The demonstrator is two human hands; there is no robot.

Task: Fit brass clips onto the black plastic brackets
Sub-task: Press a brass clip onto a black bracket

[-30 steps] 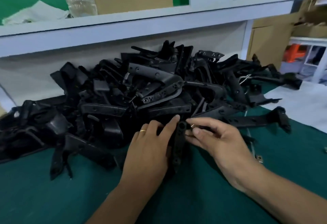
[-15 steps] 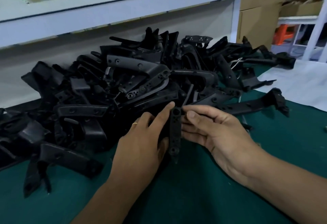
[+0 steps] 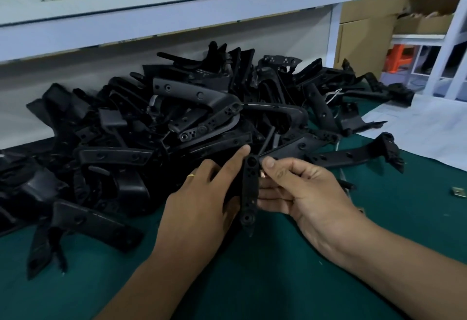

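- black plastic bracket (image 3: 249, 188) stands upright just before the bracket pile (image 3: 192, 122), left hand (image 3: 199, 208) fingers curled round it.
- right hand (image 3: 300, 193) pinches a brass clip (image 3: 262, 174) against the bracket's right edge.

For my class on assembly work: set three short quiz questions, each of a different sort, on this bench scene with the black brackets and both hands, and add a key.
1. True or false: the bracket being worked on stands roughly on end between the left hand and the right hand.
2. Which hand wears the ring? A left, B right, C neither.
3. Fill in: a loose brass clip lies on the ____ mat, to the right of the hands.

Key
1. True. The left hand steadies it from the left; the right thumb and fingers sit at its upper right edge, where something small and coppery shows.
2. A.
3. green.
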